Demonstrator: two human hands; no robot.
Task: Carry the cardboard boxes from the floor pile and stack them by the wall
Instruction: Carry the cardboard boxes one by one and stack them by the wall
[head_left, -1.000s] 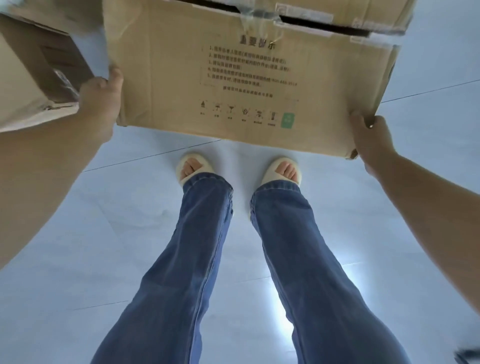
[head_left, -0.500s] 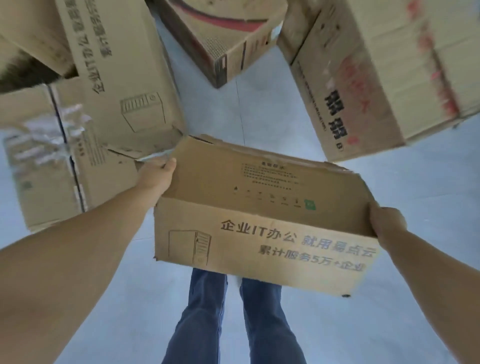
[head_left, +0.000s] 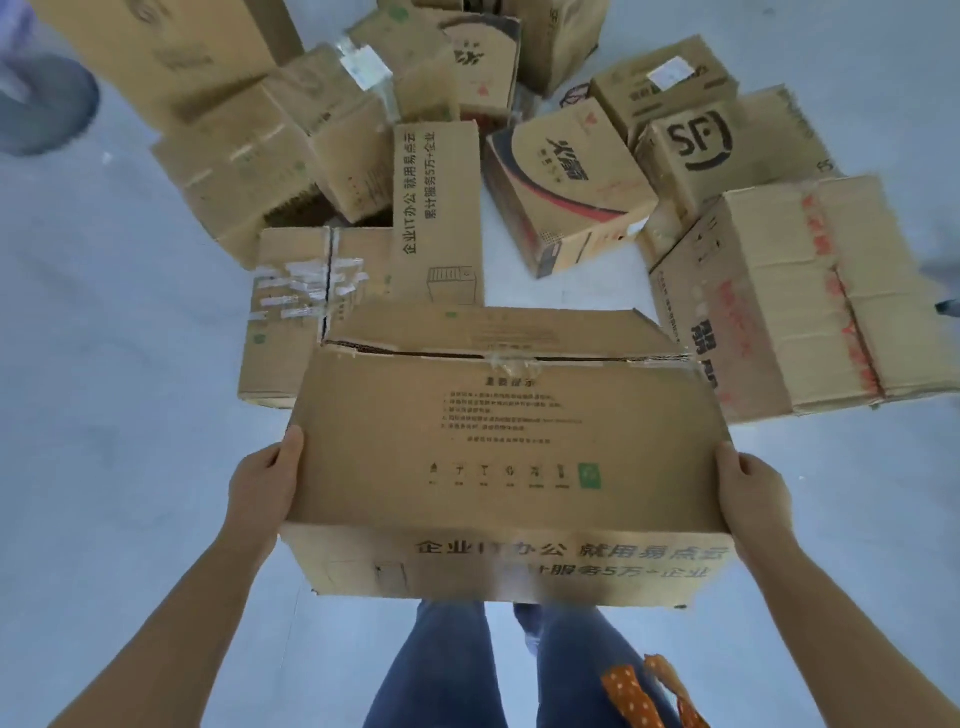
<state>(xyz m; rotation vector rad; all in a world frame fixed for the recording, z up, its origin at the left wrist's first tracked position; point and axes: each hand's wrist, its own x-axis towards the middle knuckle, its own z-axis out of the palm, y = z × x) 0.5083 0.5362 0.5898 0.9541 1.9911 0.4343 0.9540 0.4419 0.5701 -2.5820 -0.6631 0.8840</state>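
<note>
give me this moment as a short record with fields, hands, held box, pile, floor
left hand: left hand grips the left end of the held box, thumb on top
right hand: right hand grips its right end
held box state: lifted above the floor, top seam split, with torn tape
floor pile: many boxes beyond it, among them an SF box and a red and black box
floor: pale floor
wall stack: not in view
</note>
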